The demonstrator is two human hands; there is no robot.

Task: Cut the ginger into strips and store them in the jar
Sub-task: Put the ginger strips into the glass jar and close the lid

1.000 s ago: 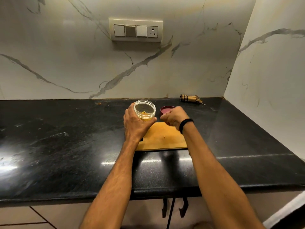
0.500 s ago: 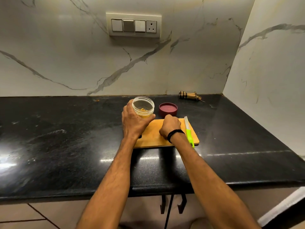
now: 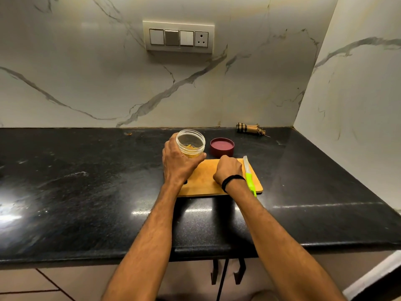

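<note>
Broadly, I see a marble wall [image 3: 86, 83] with a switch panel [image 3: 178, 37] behind a black stone countertop [image 3: 86, 192]. A wooden cutting board [image 3: 204, 181] lies flat on the counter near the middle. The left hand [image 3: 178, 164] is at the board's far left corner, with fingers and thumb curled round the clear jar [image 3: 191, 141], which stands upright and uncapped. The right hand [image 3: 229, 170] rests knuckles-up on the board, fingers curled under; I cannot tell whether they pinch anything. A maroon lid [image 3: 222, 146] sits on the counter just beside the jar, behind the board. A green-handled knife [image 3: 249, 177] lies along the board's right edge. A rolled checked cloth [image 3: 249, 128] lies by the wall. Yellow ginger strips [image 3: 191, 148] lie at the bottom of the jar.
</note>
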